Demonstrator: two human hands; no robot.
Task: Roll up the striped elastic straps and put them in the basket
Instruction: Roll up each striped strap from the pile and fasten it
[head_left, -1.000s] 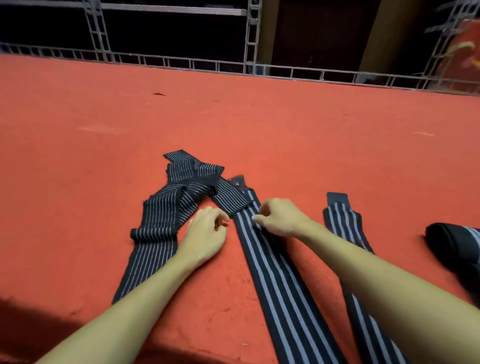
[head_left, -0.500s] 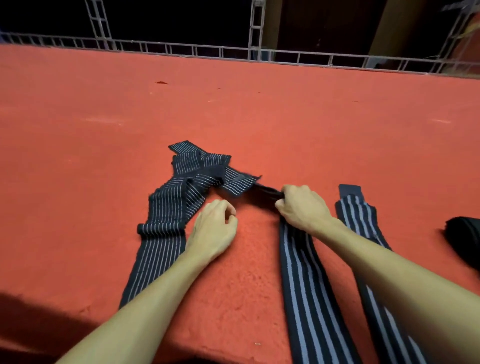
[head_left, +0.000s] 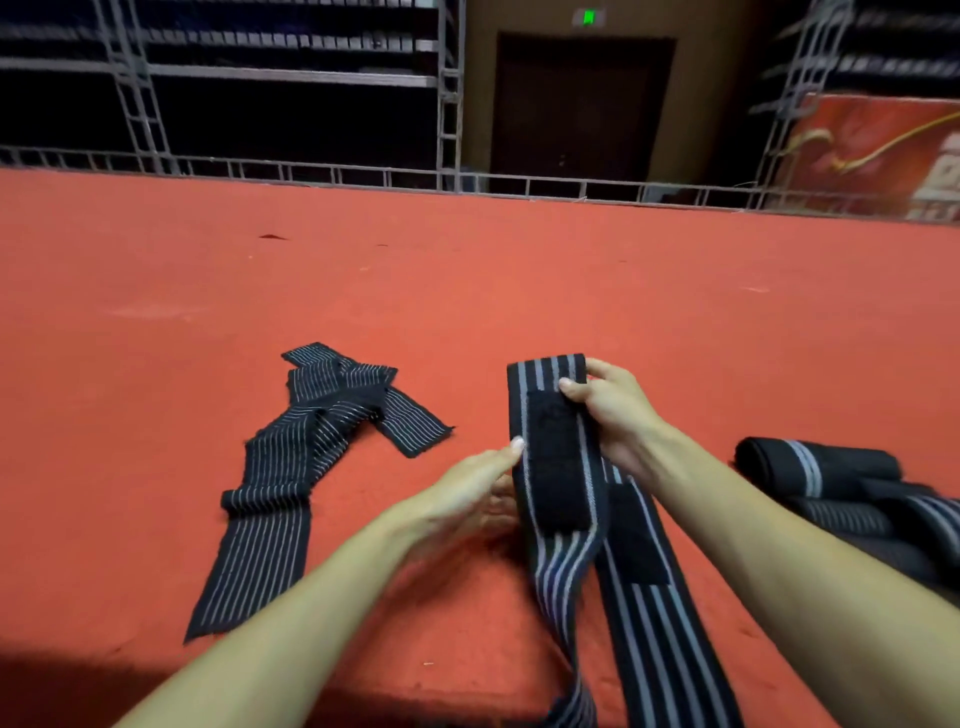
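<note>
Striped elastic strap is held raised above the red carpet, its upper end pinched by the right hand, its edge touched by straight fingers of the left hand. Judged soft, light and stretchy, it is best gripped at that end for rolling.

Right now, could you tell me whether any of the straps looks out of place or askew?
Yes: the thin-striped strap lies crumpled on the carpet at the left, folded and kinked over itself instead of flat. The wide-striped strap pinched by the right hand has a twist lower down.
</note>
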